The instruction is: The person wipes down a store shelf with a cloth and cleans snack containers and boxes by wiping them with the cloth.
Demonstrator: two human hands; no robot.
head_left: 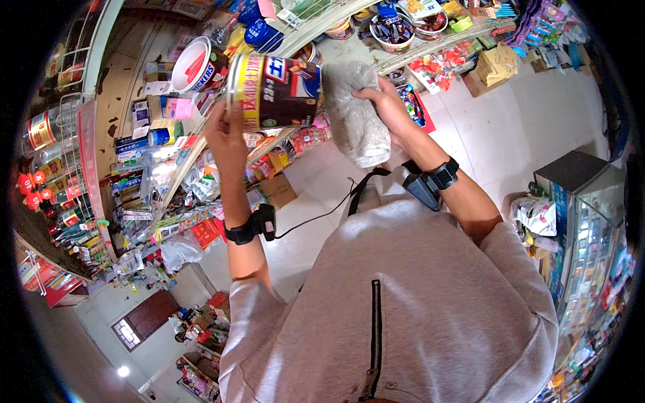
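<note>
My left hand (227,126) grips the rim end of a Snickers tub (287,90), which lies on its side in the air with its printed wall facing me. A grey cloth (355,116) is folded in my right hand (385,108), thumb on top, close beside the tub's other end. Whether the cloth touches the tub I cannot tell. Behind my left hand, another Snickers tub (194,65) with red contents stands tilted in view on the shelf.
Crowded shelves run along the left and top. A tub of wrapped chocolates (393,32) is on the upper shelf. Below it are a red tray of sweets (415,106) and a cardboard box (484,80). A glass display case (589,242) stands at right.
</note>
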